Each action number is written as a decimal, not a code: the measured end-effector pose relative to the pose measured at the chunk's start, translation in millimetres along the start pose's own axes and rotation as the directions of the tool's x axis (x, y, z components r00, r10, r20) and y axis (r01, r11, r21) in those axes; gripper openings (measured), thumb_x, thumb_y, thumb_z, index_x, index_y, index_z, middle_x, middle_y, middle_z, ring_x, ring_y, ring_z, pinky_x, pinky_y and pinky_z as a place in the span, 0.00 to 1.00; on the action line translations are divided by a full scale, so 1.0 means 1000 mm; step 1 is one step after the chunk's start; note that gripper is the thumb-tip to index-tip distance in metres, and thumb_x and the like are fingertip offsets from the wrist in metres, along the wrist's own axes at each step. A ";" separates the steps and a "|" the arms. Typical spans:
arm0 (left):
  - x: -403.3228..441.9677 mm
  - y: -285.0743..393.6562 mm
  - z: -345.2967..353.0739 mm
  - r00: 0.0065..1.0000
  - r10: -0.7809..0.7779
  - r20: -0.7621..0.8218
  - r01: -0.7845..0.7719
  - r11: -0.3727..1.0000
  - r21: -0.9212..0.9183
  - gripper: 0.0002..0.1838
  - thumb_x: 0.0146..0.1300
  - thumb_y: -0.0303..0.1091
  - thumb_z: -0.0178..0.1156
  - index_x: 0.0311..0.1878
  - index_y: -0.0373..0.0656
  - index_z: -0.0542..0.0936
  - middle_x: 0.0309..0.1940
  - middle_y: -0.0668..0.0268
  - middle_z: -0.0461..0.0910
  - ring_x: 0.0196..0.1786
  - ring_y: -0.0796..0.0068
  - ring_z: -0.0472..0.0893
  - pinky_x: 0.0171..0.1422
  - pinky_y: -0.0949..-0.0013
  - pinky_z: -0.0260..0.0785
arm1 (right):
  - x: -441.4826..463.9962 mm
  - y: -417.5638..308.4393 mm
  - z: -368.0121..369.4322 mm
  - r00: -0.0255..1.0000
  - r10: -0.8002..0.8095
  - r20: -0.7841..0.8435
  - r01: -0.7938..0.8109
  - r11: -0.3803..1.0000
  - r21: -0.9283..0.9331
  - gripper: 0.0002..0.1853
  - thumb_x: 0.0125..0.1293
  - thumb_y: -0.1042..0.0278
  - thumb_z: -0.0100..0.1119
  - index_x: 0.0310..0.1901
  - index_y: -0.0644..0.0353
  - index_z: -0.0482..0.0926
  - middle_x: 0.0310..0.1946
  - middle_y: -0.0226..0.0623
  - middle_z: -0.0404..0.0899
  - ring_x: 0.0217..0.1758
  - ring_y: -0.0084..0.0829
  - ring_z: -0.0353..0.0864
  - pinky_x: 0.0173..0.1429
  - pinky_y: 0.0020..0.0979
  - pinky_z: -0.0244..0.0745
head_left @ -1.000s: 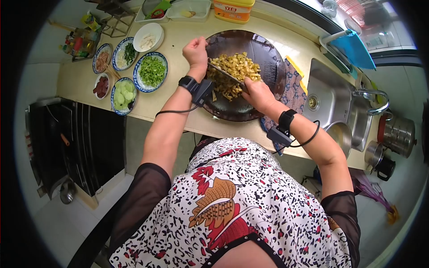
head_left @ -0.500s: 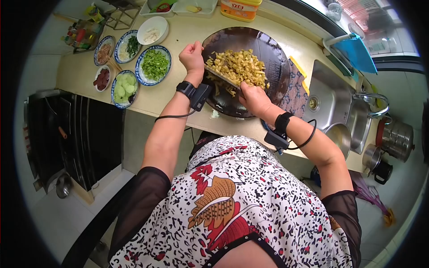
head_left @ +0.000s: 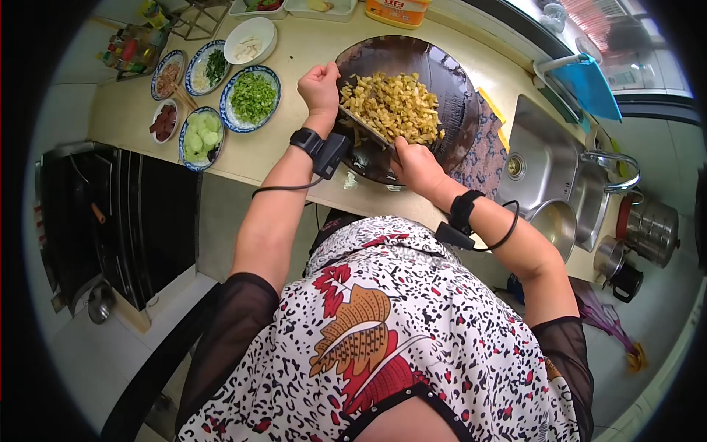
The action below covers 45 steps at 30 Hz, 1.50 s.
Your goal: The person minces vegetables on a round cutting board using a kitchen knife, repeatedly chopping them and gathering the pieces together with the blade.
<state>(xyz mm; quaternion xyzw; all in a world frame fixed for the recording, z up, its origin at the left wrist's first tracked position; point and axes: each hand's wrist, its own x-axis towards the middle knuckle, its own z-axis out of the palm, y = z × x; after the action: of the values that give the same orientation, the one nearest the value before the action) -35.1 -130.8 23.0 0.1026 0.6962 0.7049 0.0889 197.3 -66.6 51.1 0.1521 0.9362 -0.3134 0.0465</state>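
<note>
A round dark chopping board [head_left: 454, 88] lies on the counter with a heap of diced yellow-green vegetable [head_left: 394, 103] on it. My right hand [head_left: 420, 168] is closed round the handle of a kitchen knife [head_left: 368, 129]. Its blade slants across the near side of the heap, with the far end toward my left hand. At the board's left edge, my left hand [head_left: 319, 90] is curled into a fist close to that blade end. What its fingers may hold is hidden. A few diced bits lie on the near side of the blade.
Left on the counter are plates of chopped greens [head_left: 252, 98], sliced cucumber [head_left: 201, 138] and minced food [head_left: 169, 74], plus a white bowl [head_left: 251, 40]. A steel sink [head_left: 534, 158] is at right, with a patterned cloth [head_left: 482, 147] beside the board. An orange-and-white tub [head_left: 398, 11] stands behind.
The whole view has shifted slightly, so the board and plates appear a little higher. Fewer diced bits show on the near side of the blade. Both hands keep much the same pose.
</note>
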 end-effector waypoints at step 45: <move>-0.016 -0.014 -0.022 0.970 -0.242 0.022 0.243 0.968 -0.058 0.16 0.62 0.34 0.62 0.20 0.38 0.76 0.13 0.75 0.69 0.15 0.88 0.64 0.20 0.79 0.52 | -0.015 -0.026 -0.010 0.988 0.097 0.116 -0.092 0.994 -0.053 0.11 0.59 0.72 0.56 0.38 0.68 0.66 0.25 0.57 0.79 0.34 0.58 0.80 0.41 0.50 0.75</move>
<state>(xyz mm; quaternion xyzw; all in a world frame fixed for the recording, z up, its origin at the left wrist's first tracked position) -25.9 -156.2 8.1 0.0191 0.6813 0.7086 0.1826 203.0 -83.6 76.8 0.1764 0.9306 -0.2972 0.1203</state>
